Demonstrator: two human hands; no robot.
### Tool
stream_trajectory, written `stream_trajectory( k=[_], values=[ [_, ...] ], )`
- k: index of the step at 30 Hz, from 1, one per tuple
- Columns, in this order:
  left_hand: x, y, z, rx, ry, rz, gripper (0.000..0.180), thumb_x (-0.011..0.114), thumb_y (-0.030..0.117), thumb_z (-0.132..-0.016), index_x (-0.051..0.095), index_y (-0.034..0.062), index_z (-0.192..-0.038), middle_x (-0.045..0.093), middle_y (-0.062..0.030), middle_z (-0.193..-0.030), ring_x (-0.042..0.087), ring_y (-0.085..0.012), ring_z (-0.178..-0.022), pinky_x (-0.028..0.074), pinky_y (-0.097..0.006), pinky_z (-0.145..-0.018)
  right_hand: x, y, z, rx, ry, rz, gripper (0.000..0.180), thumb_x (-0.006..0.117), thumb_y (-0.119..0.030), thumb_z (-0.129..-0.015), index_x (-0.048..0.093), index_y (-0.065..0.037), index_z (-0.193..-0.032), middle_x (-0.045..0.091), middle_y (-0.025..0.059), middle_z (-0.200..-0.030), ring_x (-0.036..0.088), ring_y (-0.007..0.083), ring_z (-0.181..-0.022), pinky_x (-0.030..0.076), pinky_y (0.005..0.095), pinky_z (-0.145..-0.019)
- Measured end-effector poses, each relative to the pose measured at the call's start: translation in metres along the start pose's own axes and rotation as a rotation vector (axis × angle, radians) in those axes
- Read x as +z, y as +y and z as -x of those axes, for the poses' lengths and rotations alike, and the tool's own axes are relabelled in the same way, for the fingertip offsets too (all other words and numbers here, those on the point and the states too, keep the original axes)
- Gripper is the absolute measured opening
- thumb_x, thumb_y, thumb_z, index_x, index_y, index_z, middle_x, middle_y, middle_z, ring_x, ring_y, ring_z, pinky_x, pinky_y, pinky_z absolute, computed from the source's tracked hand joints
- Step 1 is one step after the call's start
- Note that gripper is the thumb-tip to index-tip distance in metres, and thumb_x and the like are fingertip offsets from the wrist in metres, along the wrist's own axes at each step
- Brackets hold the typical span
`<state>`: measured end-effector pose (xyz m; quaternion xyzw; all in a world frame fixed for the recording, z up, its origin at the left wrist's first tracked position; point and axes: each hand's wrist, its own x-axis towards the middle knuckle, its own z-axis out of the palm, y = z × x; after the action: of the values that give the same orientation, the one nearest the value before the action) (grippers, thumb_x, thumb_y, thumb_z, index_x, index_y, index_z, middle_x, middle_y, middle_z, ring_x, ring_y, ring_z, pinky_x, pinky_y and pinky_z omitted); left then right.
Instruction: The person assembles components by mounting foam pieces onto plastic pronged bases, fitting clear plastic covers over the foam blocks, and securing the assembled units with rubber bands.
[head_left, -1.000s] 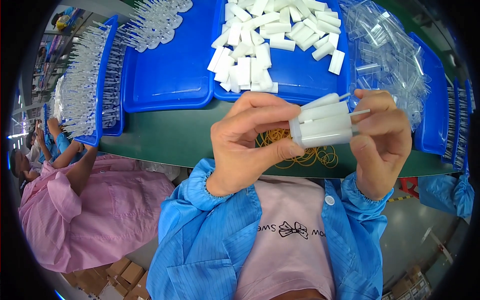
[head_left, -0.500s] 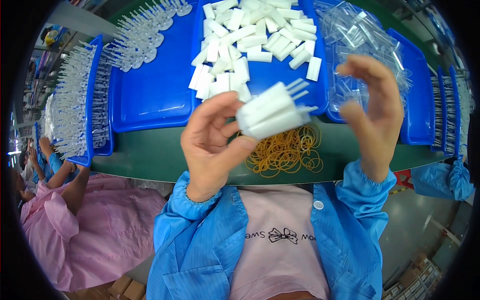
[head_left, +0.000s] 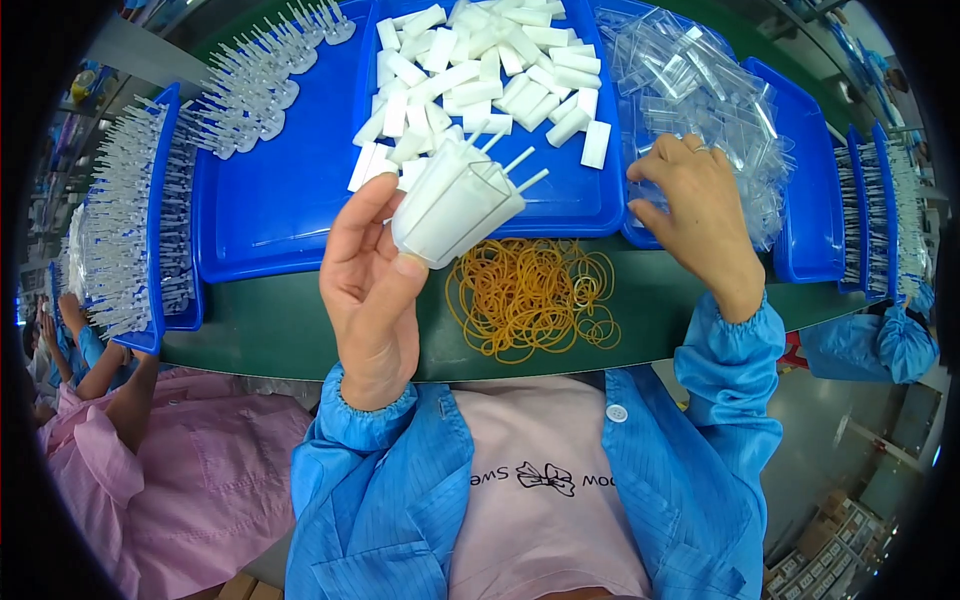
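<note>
My left hand [head_left: 368, 310] grips a white plastic piece with several thin prongs [head_left: 462, 205], pinched at its base between thumb and fingers. White blocks and clear flat strips sit around its sides, and the prongs point up to the right. Over the near left part of the clear plastic pieces [head_left: 690, 90] is my right hand [head_left: 700, 205]. Its fingers are bent, with a gap between thumb and forefinger and nothing seen between them. A loose pile of tan rubber bands [head_left: 530, 300] lies on the green table [head_left: 270, 325] between my hands.
White foam-like blocks [head_left: 470, 75] fill much of the middle blue tray [head_left: 560, 205]. Pronged white pieces [head_left: 255, 95] stand in the left blue tray [head_left: 280, 235]. Upright racks [head_left: 165, 230] hold more at far left. A person in pink [head_left: 190, 450] sits at left.
My right hand has gone from open in the air to down over the clear pieces. The pronged piece in my left hand has tipped more upright. The whole view has shifted slightly.
</note>
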<state>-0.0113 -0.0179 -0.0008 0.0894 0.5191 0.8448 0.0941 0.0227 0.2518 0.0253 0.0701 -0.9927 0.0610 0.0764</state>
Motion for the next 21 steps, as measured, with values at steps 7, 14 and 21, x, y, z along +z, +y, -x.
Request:
stream_trajectory(
  k=[7,14,21],
  values=[
    [0.007,0.002,0.0,-0.057,-0.022,0.099,0.055,0.06,-0.002,-0.076,0.042,-0.0044,-0.128,0.049,-0.0155,-0.123,0.046,-0.0235,-0.119,0.037,-0.037,-0.1,-0.003,0.0,0.009,0.118,0.073,-0.287,0.02,0.069,-0.009,-0.07,0.061,-0.007,-0.088,0.057,0.0056,-0.088,0.055,0.0219,-0.079,0.042,0.0332,-0.066],
    [0.009,-0.007,0.006,0.224,-0.159,-0.289,0.056,0.068,-0.004,-0.069,0.049,-0.0054,-0.121,0.048,-0.0124,-0.113,0.053,-0.0201,-0.106,0.048,-0.033,-0.09,-0.022,-0.028,0.003,0.27,0.492,-1.395,0.028,0.055,-0.012,-0.088,0.054,0.003,-0.112,0.058,0.0096,-0.095,0.059,0.0139,-0.079,0.049,0.0272,-0.072],
    [0.016,-0.005,0.01,0.4,-0.174,-0.49,0.048,0.073,-0.001,-0.064,0.059,-0.0041,-0.11,0.053,-0.0138,-0.107,0.056,-0.0203,-0.097,0.048,-0.03,-0.083,-0.011,-0.035,0.002,0.1,0.409,-1.544,0.031,0.056,-0.015,-0.09,0.053,0.005,-0.113,0.06,0.0106,-0.097,0.06,0.0154,-0.083,0.049,0.0276,-0.075]
  ],
)
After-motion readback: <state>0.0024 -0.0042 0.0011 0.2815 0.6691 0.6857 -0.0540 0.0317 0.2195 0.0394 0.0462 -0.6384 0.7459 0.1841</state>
